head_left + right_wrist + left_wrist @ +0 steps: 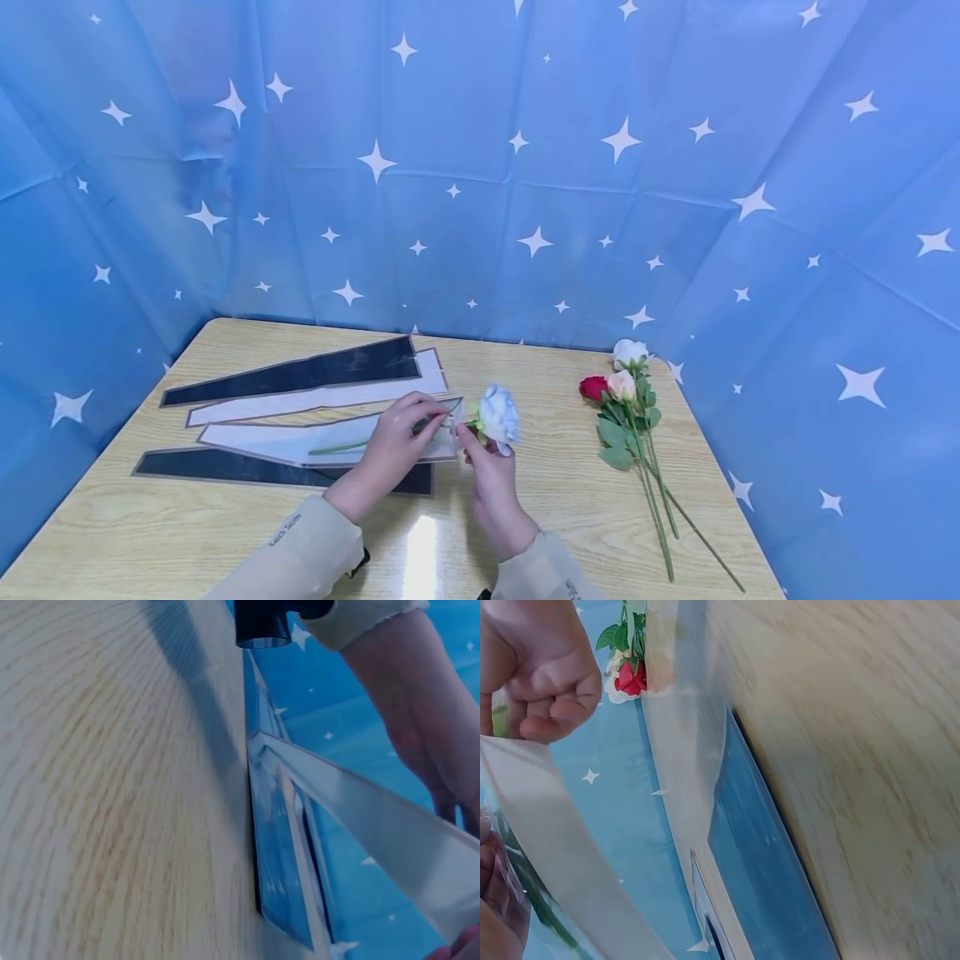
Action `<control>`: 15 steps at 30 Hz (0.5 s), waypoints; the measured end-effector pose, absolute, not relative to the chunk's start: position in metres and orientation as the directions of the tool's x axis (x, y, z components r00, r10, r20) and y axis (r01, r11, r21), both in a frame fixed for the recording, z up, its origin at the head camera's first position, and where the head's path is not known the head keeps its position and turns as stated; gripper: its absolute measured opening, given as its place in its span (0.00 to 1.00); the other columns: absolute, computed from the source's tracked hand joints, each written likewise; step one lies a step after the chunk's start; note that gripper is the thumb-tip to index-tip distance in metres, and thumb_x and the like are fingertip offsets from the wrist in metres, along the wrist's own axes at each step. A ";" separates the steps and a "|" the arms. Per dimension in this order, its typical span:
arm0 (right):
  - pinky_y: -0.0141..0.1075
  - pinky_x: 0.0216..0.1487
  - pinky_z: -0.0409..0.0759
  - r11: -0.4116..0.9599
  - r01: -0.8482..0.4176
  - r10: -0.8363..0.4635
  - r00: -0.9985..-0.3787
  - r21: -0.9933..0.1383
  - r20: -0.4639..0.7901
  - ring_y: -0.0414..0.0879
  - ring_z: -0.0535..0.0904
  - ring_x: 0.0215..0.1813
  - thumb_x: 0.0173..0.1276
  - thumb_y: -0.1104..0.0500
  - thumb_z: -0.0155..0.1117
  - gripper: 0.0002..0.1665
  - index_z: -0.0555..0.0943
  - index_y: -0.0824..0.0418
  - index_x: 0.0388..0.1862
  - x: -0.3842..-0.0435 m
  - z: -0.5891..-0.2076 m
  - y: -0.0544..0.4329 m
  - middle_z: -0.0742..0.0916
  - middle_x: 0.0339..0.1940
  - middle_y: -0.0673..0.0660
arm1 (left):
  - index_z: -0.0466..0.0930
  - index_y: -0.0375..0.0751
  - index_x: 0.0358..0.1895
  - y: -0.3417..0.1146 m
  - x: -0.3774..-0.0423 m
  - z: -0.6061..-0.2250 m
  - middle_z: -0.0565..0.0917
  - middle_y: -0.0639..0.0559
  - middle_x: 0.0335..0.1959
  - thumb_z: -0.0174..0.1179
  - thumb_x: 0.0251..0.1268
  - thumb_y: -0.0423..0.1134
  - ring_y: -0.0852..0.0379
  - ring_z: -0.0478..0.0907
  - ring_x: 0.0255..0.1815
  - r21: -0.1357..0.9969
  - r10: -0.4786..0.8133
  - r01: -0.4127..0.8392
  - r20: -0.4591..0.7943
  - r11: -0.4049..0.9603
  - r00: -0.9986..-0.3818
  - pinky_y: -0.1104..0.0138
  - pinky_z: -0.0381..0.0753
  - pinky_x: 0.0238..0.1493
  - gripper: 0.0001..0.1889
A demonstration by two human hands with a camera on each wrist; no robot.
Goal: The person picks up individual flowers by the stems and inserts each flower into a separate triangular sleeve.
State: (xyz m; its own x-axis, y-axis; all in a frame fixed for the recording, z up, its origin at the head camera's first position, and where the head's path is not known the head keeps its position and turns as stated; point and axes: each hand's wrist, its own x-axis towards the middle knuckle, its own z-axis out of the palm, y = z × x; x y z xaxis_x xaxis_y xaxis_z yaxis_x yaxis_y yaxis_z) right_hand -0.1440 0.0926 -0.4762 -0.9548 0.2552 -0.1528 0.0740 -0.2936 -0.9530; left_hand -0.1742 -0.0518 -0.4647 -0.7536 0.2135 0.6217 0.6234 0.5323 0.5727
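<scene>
A pale blue rose (497, 415) lies with its green stem along a white, clear-fronted flower sleeve (262, 437), its bloom past the wide mouth. My left hand (393, 446) pinches the film near that mouth; in the left wrist view the stem (544, 911) shows behind clear film beside the fingers (499, 900). Just under the bloom, my right hand (495, 492) holds the rose with curled fingers, thumb right at the sleeve's corner. The sleeve's wide end is raised off the table, as the right wrist view shows its white back (375, 817) slanting up to the fingers.
Another white sleeve (315, 400) and two black sleeves, one at the back (300, 372) and one in front (225, 468), lie on the wooden table (570, 517). At the right are a red rose (593, 388), a cream rose (622, 385) and a white rose (630, 353). Blue star-printed cloth (465, 108) surrounds the table.
</scene>
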 end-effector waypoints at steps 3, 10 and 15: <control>0.32 0.45 0.73 -0.301 0.056 0.236 -0.963 -0.952 -0.131 0.39 0.77 0.39 0.59 0.63 0.69 0.19 0.75 0.61 0.48 -0.143 -0.478 0.089 0.83 0.36 0.45 | 0.86 0.48 0.38 -0.050 -0.173 -0.463 0.82 0.59 0.37 0.65 0.59 0.34 0.65 0.79 0.39 0.572 0.221 0.623 0.616 0.534 -0.756 0.72 0.81 0.38 0.06; 0.36 0.57 0.68 -0.303 0.035 0.207 -0.973 -0.952 -0.102 0.41 0.79 0.48 0.60 0.60 0.69 0.20 0.76 0.61 0.51 -0.142 -0.480 0.088 0.85 0.38 0.46 | 0.86 0.49 0.39 -0.051 -0.173 -0.462 0.81 0.59 0.37 0.65 0.59 0.34 0.66 0.79 0.39 0.567 0.221 0.622 0.618 0.540 -0.754 0.71 0.81 0.40 0.07; 0.37 0.56 0.66 -0.315 0.026 0.195 -0.977 -0.949 -0.091 0.42 0.79 0.47 0.61 0.57 0.69 0.16 0.77 0.59 0.46 -0.142 -0.480 0.089 0.85 0.35 0.46 | 0.86 0.48 0.39 -0.052 -0.174 -0.462 0.81 0.59 0.36 0.65 0.59 0.34 0.65 0.79 0.38 0.559 0.223 0.636 0.632 0.532 -0.742 0.71 0.81 0.39 0.07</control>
State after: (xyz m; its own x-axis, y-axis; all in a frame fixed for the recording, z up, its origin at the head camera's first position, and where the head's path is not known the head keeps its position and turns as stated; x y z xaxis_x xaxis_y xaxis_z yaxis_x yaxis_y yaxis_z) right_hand -0.1422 0.0894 -0.4799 -0.9766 0.1949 -0.0914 0.0260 -0.3149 -0.9488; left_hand -0.1736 -0.0519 -0.4622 -0.7420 0.2230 0.6322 0.6361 0.5317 0.5591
